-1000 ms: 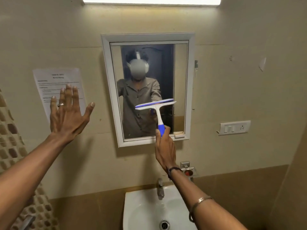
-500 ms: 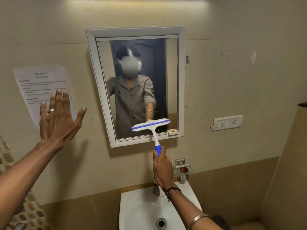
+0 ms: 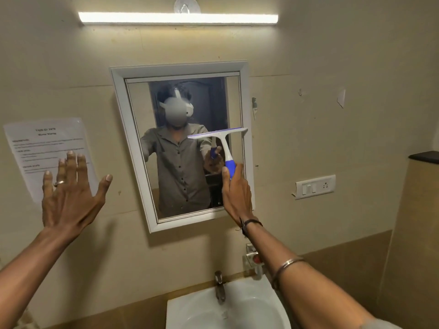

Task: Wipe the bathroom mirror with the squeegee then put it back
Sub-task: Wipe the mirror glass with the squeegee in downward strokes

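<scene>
**Squeegee on the right side of the mirror**

Beige wall tiles fill the view, with a tube light (image 3: 178, 18) above, a white sink (image 3: 228, 312) below and a printed sheet (image 3: 38, 143) taped to the wall at the left. Between them hangs the mirror (image 3: 180, 143) in its white frame.

The right hand (image 3: 236, 193) is closed around the blue grip of the squeegee (image 3: 222, 143), thumb along the handle. Its white blade lies almost level near the right edge of the mirror, about at mid height; one end reaches over the right frame. Whether the rubber lip really touches the glass I cannot tell.

The left hand (image 3: 69, 195) is empty, fingers spread wide, raised in front of the printed sheet and well apart from the mirror.

I judge the squeegee to be light and stiff, made of plastic, with a soft lip that bends under pressure. The blue grip is the good place to hold it, low on the handle, so the wrist can press the blade flat. The mirror glass is fragile, so the pressure should be even, not hard.
</scene>
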Available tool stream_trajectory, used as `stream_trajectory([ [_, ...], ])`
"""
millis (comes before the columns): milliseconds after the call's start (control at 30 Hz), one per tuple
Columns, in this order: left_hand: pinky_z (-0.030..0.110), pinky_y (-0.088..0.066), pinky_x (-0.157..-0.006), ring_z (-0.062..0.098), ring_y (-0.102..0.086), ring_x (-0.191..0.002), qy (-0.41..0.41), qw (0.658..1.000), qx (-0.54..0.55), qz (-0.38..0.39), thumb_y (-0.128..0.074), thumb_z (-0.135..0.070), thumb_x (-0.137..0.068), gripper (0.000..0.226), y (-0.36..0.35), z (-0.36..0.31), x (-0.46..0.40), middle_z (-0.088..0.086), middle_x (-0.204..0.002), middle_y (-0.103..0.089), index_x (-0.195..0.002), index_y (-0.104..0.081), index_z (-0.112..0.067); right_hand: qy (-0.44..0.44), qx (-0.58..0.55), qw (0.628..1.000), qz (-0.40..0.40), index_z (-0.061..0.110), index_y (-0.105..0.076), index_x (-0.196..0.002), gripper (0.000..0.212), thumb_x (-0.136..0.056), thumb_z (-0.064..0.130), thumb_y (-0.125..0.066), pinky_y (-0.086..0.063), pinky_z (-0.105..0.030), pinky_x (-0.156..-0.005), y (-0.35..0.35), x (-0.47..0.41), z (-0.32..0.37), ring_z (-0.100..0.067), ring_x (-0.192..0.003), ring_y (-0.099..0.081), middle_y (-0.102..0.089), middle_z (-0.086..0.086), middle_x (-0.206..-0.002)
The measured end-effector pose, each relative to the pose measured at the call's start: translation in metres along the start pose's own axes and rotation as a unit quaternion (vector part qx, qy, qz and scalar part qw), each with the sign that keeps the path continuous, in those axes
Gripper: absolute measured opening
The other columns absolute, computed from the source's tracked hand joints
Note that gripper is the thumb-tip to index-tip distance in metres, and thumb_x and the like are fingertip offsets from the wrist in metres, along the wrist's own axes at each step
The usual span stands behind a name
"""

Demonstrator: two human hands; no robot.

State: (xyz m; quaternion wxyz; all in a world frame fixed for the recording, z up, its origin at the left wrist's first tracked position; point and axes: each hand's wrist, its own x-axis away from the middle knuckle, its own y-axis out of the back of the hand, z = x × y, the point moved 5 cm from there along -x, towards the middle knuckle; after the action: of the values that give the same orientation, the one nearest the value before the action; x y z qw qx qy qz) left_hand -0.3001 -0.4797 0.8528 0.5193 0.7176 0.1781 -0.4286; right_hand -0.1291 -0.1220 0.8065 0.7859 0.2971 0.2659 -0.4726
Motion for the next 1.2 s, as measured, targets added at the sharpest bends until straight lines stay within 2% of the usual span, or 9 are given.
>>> stream_trajectory([
  [167, 0.021, 0.029, -0.119, 0.036, -0.021, -0.163, -0.009, 1.0, -0.012, 0.015, -0.028, -0.074, -0.105, 0.091, -0.009, 0.002, -0.002, 0.012, -0.179, -0.016, -0.17, -0.014, -0.011, 0.002, 0.007, 1.0, -0.003, 0.019, -0.041, -0.119, 0.034, -0.103, 0.047, -0.037, -0.035, -0.012, -0.047, -0.004, 0.023, -0.019, -0.007, -0.052, -0.048, -0.043, 0.012, -0.07],
  [233, 0.021, 0.03, -0.119, 0.021, 0.001, -0.167, -0.014, 1.0, -0.008, 0.011, -0.03, -0.074, -0.105, 0.092, -0.012, 0.003, -0.004, 0.003, -0.181, -0.003, -0.169, -0.01, -0.011, -0.011, -0.004, 1.0, 0.01, 0.017, -0.041, -0.123, 0.035, -0.103, 0.045, -0.038, -0.038, -0.014, -0.048, -0.009, 0.036, -0.032, -0.008, -0.052, -0.047, -0.043, 0.012, -0.071],
  [333, 0.022, 0.032, -0.119, -0.01, 0.033, -0.15, -0.004, 1.0, -0.003, -0.009, -0.032, -0.075, -0.104, 0.094, -0.023, 0.008, -0.007, -0.024, -0.169, 0.029, -0.168, 0.0, -0.014, -0.034, -0.022, 0.999, 0.032, 0.017, -0.04, -0.127, 0.036, -0.103, 0.044, -0.039, -0.04, -0.018, -0.048, -0.018, 0.053, -0.047, -0.009, -0.052, -0.048, -0.046, 0.009, -0.072],
  [500, 0.023, 0.032, -0.12, -0.01, 0.033, -0.15, -0.012, 1.0, -0.019, -0.021, -0.034, -0.075, -0.103, 0.096, -0.036, 0.01, -0.011, -0.027, -0.167, 0.031, -0.167, 0.0, -0.013, -0.059, -0.028, 0.997, 0.037, 0.02, -0.037, -0.132, 0.044, -0.1, 0.051, -0.035, -0.038, -0.013, -0.047, -0.029, 0.076, -0.058, -0.007, -0.053, -0.048, -0.045, 0.012, -0.073],
  [733, 0.023, 0.031, -0.121, -0.008, 0.03, -0.153, -0.008, 1.0, -0.007, 0.003, -0.035, -0.075, -0.103, 0.092, -0.034, 0.013, -0.01, -0.026, -0.169, 0.029, -0.171, 0.001, -0.024, -0.101, -0.054, 0.992, 0.044, 0.016, -0.036, -0.139, 0.052, -0.1, 0.051, -0.037, -0.046, -0.024, -0.053, -0.04, 0.1, -0.07, -0.008, -0.057, -0.048, -0.053, 0.0, -0.079],
  [933, 0.021, 0.031, -0.12, -0.01, 0.031, -0.151, 0.003, 1.0, 0.008, 0.017, -0.032, -0.074, -0.104, 0.093, -0.023, 0.015, -0.002, -0.029, -0.166, 0.031, -0.168, 0.001, -0.015, -0.115, -0.049, 0.991, 0.046, 0.02, -0.036, -0.137, 0.057, -0.095, 0.058, -0.03, -0.045, -0.022, -0.053, -0.042, 0.117, -0.077, -0.01, -0.06, -0.052, -0.054, -0.002, -0.079],
  [1000, 0.021, 0.032, -0.119, -0.004, 0.027, -0.157, 0.006, 0.999, -0.002, 0.032, -0.029, -0.075, -0.104, 0.094, -0.017, 0.012, 0.002, -0.021, -0.172, 0.024, -0.168, -0.003, -0.012, -0.123, -0.035, 0.99, 0.054, 0.021, -0.035, -0.136, 0.053, -0.097, 0.055, -0.032, -0.044, -0.022, -0.051, -0.042, 0.125, -0.083, -0.01, -0.057, -0.051, -0.052, -0.001, -0.076],
  [1100, 0.021, 0.031, -0.118, 0.033, -0.014, -0.166, -0.014, 0.999, -0.034, 0.024, -0.023, -0.074, -0.104, 0.093, -0.005, 0.004, 0.008, 0.012, -0.18, -0.012, -0.169, -0.015, -0.007, -0.132, -0.021, 0.989, 0.066, 0.022, -0.035, -0.133, 0.04, -0.102, 0.047, -0.038, -0.043, -0.022, -0.048, -0.041, 0.135, -0.09, -0.01, -0.052, -0.049, -0.05, 0.0, -0.07],
  [1200, 0.026, 0.029, -0.118, 0.039, -0.021, -0.163, -0.015, 0.999, -0.037, 0.004, -0.013, -0.077, -0.102, 0.099, 0.012, -0.008, 0.013, 0.018, -0.178, -0.016, -0.169, -0.015, -0.005, -0.135, -0.004, 0.988, 0.073, 0.023, -0.036, -0.127, 0.033, -0.103, 0.045, -0.038, -0.04, -0.021, -0.044, -0.037, 0.141, -0.092, -0.01, -0.049, -0.048, -0.05, 0.002, -0.066],
])
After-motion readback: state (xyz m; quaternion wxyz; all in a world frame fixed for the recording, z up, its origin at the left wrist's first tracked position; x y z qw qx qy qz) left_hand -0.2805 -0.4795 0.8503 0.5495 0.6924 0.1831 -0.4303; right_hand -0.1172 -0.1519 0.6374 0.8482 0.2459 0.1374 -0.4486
